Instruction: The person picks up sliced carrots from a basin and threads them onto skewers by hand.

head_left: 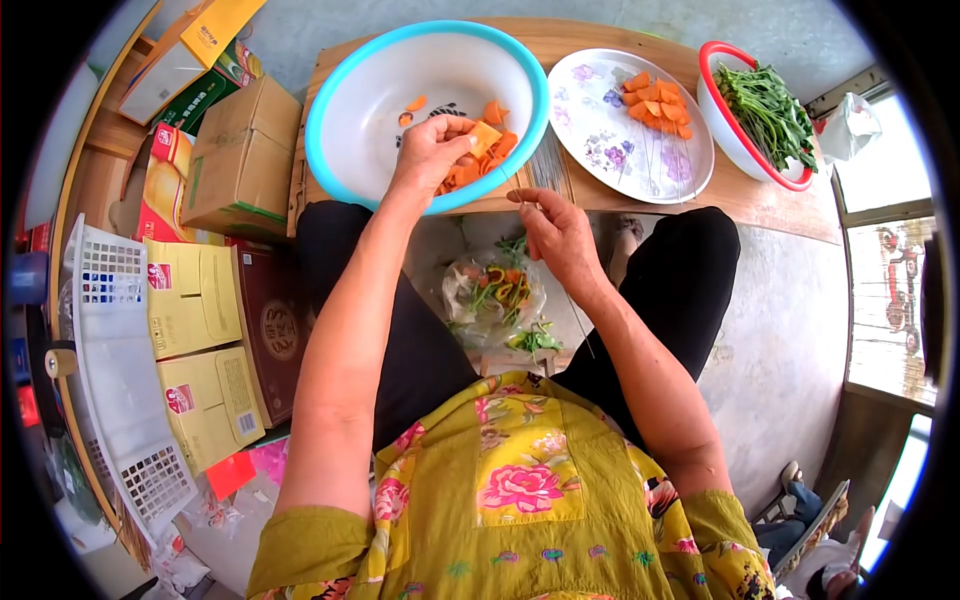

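Observation:
My left hand (430, 155) is over the basin, its thumb and fingers pinching a flat orange carrot slice (485, 138). Just right of the basin's rim, my right hand (553, 225) is closed on a thin strand, like a needle with thread. One end points up toward the carrot slice; the other trails below the hand past my forearm. Under my left hand, more carrot pieces (463, 176) lie in the white basin with a turquoise rim (335, 150). On the flowered plate (600, 165) sits a cluster of carrot slices (657, 103), with fine lines running from it.
The wooden table (800, 215) also bears a red-rimmed bowl (712, 85) of leafy greens (765, 110). Between my knees, a plastic bag of vegetable scraps (495, 295) lies low down. Cardboard boxes (240, 155) and a white plastic rack (115, 370) stand at left. Someone's foot (792, 473) shows lower right.

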